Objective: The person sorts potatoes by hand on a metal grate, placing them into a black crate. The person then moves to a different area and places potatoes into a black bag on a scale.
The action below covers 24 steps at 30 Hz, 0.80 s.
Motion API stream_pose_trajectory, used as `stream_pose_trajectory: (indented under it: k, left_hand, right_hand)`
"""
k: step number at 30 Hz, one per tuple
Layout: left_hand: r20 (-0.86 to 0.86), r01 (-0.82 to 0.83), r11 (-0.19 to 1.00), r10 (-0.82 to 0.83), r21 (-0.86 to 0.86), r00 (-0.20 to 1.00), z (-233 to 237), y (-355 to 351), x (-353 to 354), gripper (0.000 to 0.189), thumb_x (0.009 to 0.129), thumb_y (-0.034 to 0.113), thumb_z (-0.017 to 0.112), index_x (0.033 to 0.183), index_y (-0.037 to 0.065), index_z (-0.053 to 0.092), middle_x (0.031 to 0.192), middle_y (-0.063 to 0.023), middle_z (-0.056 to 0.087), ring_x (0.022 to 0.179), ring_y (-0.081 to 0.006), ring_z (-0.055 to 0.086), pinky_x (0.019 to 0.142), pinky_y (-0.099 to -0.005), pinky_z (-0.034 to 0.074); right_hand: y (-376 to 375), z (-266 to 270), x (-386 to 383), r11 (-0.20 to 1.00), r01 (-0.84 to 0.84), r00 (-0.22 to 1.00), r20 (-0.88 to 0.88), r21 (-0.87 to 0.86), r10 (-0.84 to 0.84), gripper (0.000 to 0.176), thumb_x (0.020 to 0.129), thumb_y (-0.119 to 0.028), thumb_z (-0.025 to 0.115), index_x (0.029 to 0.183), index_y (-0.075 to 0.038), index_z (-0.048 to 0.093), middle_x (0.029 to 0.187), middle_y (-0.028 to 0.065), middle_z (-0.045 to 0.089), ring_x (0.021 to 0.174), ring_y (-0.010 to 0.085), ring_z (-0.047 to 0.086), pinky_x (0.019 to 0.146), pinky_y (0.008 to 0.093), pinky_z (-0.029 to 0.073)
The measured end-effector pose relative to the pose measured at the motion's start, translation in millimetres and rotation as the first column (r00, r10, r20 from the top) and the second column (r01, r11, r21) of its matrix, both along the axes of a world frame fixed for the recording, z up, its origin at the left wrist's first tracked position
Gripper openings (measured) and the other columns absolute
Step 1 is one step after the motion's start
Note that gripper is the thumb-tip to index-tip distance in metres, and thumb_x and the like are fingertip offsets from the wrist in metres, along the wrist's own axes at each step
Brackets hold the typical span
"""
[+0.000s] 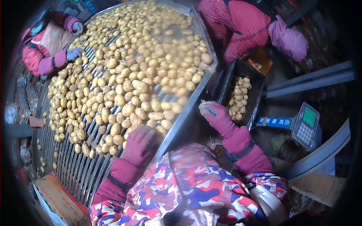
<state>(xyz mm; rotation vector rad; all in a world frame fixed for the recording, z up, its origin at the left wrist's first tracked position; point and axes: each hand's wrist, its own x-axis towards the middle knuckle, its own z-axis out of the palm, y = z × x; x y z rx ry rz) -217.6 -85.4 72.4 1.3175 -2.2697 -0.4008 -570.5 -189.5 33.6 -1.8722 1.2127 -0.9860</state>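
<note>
Many potatoes [119, 100] lie spread over a slatted metal sorting table [75, 177]. My left hand [140, 145], in a magenta glove, is over the potatoes at the near edge of the heap. Its fingertips are blurred, and whether it grips a potato cannot be seen. Beyond the table's metal rim [177, 122], my right hand [215, 113] is beside a black crate [257, 88] with potatoes inside. That glove shows a grey palm side and its fingers are curled. What they hold, if anything, I cannot make out.
A scale display with keypad [306, 126] stands right of the crate. A cardboard box [60, 199] is at the lower left. One person [47, 47] reaches over the table's far left; another, in a red checked sleeve [247, 47], bends near an orange container [264, 62].
</note>
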Motion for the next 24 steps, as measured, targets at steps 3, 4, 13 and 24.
stream_pose_trajectory:
  k: [3, 4, 13, 24]
  left_hand:
    - [0.141, -0.208, 0.970, 0.224, -0.122, 0.964, -5, 8, 51, 0.048, 0.082, 0.012, 0.070, 0.129, 0.004, 0.061, 0.132, -0.0191, 0.059, 0.124, -0.0422, 0.055, 0.107, -0.0520, 0.042]
    - [0.189, -0.281, 0.944, 0.312, -0.174, 0.931, -12, 10, 72, 0.048, 0.085, 0.016, 0.068, 0.130, 0.004, 0.061, 0.133, -0.0189, 0.058, 0.125, -0.0417, 0.054, 0.107, -0.0518, 0.042]
    - [0.232, -0.558, 0.828, 0.554, -0.055, 0.799, -44, 14, 114, 0.052, 0.089, 0.028, 0.064, 0.133, 0.002, 0.059, 0.135, -0.0220, 0.058, 0.128, -0.0432, 0.049, 0.113, -0.0530, 0.034]
    - [0.247, -0.580, 0.814, 0.563, -0.005, 0.788, -37, 16, 111, 0.053, 0.088, 0.031, 0.064, 0.131, 0.001, 0.059, 0.128, -0.0244, 0.060, 0.125, -0.0451, 0.050, 0.114, -0.0548, 0.032]
  right_hand:
    - [-33, 17, 26, 0.993, -0.049, 0.991, -0.127, -0.104, 0.036, 0.027, 0.083, -0.006, 0.075, 0.110, -0.004, 0.072, 0.112, 0.0156, 0.070, 0.102, 0.0293, 0.070, 0.089, 0.0349, 0.056]
    - [-49, 13, 33, 0.983, -0.079, 0.985, -0.165, -0.164, 0.051, 0.027, 0.083, -0.008, 0.076, 0.109, -0.005, 0.072, 0.110, 0.0159, 0.070, 0.099, 0.0309, 0.070, 0.088, 0.0357, 0.057]
    - [-119, 8, 125, 0.948, -0.295, 0.695, -0.707, -0.116, 0.130, 0.050, 0.086, -0.043, 0.067, 0.124, -0.009, 0.062, 0.116, 0.0174, 0.064, 0.110, 0.0344, 0.061, 0.094, 0.0469, 0.049]
    - [-130, 19, 153, 0.857, -0.502, 0.748, -0.555, -0.114, 0.364, 0.040, 0.090, -0.025, 0.065, 0.126, -0.008, 0.059, 0.120, 0.0179, 0.060, 0.114, 0.0363, 0.057, 0.096, 0.0464, 0.048]
